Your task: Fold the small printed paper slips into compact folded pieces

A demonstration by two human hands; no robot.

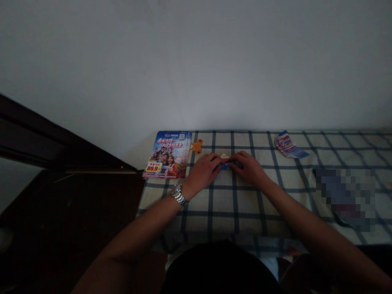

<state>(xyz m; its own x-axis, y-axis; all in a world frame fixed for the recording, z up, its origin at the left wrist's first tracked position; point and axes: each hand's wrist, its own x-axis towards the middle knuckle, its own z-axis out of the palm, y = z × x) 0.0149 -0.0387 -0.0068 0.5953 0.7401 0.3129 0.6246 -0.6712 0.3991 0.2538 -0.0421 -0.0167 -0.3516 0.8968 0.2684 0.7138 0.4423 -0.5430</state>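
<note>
Your left hand and right hand pinched a small blue paper. Checked cloth gave room toward the near edge; the leaflet stack lined the left edge.

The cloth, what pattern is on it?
The cloth is pale with dark checked lines, seen in the head view.

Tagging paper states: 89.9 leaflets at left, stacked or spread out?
Stacked: the leaflets overlap, one front showing whole, others only as slim edges along its right side.
</note>
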